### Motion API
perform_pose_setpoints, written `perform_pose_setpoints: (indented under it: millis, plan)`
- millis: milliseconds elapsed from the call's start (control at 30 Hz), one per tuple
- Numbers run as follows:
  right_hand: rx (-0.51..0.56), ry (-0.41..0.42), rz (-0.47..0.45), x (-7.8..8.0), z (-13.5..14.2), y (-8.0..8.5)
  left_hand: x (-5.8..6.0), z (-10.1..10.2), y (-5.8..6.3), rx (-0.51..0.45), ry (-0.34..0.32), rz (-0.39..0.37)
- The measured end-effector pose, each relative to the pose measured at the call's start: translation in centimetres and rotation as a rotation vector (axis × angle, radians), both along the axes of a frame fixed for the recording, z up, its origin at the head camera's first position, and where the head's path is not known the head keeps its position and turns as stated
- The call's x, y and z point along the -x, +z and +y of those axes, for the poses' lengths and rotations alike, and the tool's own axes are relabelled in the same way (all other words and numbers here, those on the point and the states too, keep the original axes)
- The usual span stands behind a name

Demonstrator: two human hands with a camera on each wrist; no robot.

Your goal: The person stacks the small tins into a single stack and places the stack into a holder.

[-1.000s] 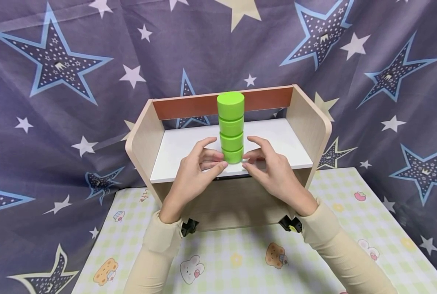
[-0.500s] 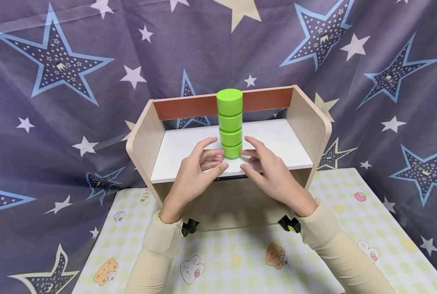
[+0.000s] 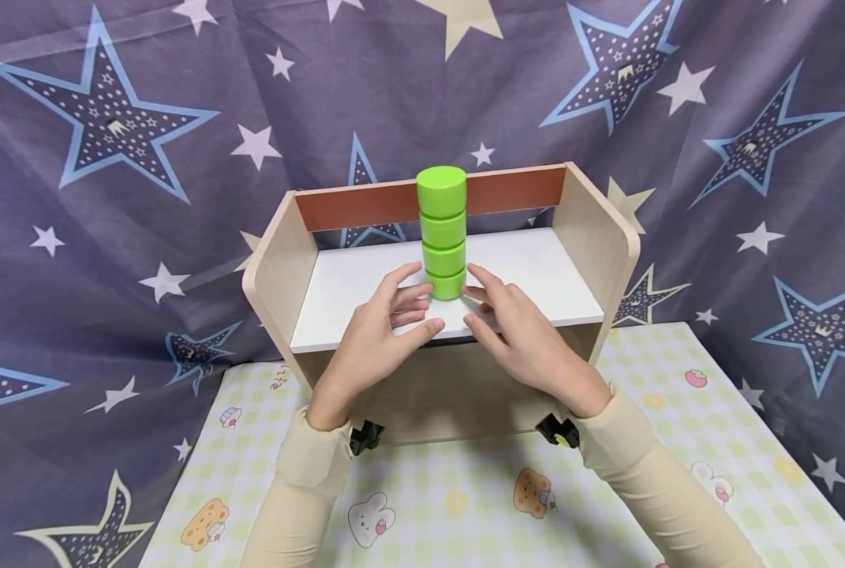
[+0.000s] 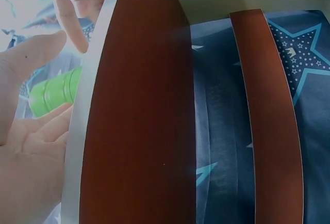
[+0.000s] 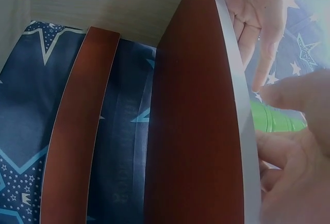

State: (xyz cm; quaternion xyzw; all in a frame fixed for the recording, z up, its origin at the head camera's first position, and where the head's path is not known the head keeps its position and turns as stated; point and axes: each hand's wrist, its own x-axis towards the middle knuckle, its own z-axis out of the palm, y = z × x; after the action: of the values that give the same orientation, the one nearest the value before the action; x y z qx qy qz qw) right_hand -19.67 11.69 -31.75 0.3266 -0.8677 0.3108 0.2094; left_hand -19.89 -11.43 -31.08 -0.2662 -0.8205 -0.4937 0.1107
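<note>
A tower of several stacked bright green round containers (image 3: 444, 229) stands upright on the white shelf top (image 3: 351, 288). My left hand (image 3: 378, 338) is at the left of the lowest container, its fingertips close against it and the thumb apart in front. On the other side my right hand (image 3: 525, 335) has loosely bent fingers at the base, its thumb likewise held off. Whether every fingertip touches is too fine to tell. In both wrist views the shelf board hides part of the green stack (image 4: 54, 92), which shows between fingers and thumb.
The small wooden shelf has side panels, the left one (image 3: 280, 268) and the right one (image 3: 596, 229), and a red-brown back rail (image 3: 365, 207). It stands on a table with a checked cloth (image 3: 458, 521). A starry curtain (image 3: 422, 87) hangs behind.
The green stack has slid back, away from me and slightly left, staying upright. My right hand has shifted a little left and forward; the left hand has hardly moved.
</note>
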Motion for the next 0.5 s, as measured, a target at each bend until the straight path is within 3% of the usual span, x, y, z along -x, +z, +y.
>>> perform_pose_setpoints:
  millis: [167,300,500]
  plan:
    - [0.012,0.018,0.003,-0.1,0.0,-0.1,-0.2,0.0,-0.2,0.012,-0.003,0.036]
    - [0.078,0.056,0.013,-0.2,0.1,-0.3,-0.5,0.1,-0.3,-0.037,-0.015,0.076]
    - [0.175,0.097,0.072,-0.7,0.5,-0.4,-1.7,0.2,-0.2,-0.053,-0.022,0.134]
